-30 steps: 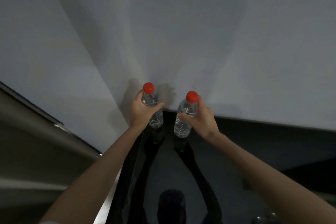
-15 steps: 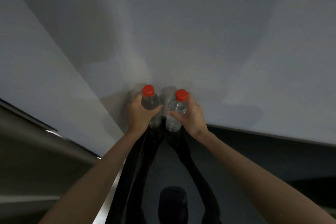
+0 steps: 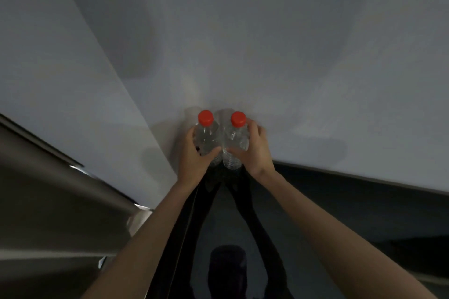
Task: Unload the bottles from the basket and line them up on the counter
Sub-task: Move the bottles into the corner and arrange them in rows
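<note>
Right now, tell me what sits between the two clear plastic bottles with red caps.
Nothing. In the head view the left clear red-capped bottle and the right one stand side by side; only pale wall shows between the necks.

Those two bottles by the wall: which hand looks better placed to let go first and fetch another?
Probably the right hand. Its bottle stands on the outer side of the pair, with open counter beside it; the left hand and its bottle are hemmed in by the corner. It's a close call.
</note>
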`<state>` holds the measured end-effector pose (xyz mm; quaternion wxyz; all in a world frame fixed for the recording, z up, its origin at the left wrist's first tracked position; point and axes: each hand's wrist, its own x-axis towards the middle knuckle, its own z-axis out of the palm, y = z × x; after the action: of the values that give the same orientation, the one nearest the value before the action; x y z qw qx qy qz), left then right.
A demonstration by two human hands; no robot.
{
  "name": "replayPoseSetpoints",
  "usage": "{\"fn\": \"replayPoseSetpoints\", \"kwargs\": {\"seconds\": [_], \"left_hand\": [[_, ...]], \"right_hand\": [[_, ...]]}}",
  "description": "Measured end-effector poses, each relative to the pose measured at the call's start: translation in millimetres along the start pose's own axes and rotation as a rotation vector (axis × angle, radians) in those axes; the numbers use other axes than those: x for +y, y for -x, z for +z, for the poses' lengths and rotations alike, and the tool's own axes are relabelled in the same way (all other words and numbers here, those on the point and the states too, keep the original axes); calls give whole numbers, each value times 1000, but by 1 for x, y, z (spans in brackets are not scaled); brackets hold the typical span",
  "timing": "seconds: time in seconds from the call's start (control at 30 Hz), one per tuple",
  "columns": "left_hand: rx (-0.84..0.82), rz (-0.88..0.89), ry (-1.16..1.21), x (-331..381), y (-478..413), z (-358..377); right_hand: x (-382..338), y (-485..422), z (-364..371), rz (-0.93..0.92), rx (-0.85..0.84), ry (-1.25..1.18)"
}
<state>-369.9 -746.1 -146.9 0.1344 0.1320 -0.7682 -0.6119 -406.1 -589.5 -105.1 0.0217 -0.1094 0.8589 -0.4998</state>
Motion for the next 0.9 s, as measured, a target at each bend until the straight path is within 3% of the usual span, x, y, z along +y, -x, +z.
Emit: {"fn": "replayPoseSetpoints", "kwargs": {"seconds": [0.13, 0.6, 0.9], "left_hand": [[46, -88, 31, -10, 4, -6], [-16, -68, 62, -9, -7, -8], [-68, -49, -134, 20, 5, -13]], "right_hand": [[-1, -2, 5, 3, 12, 6], [-1, 2, 20, 56, 137, -48], [-21, 19, -5, 195, 1, -90]]}}
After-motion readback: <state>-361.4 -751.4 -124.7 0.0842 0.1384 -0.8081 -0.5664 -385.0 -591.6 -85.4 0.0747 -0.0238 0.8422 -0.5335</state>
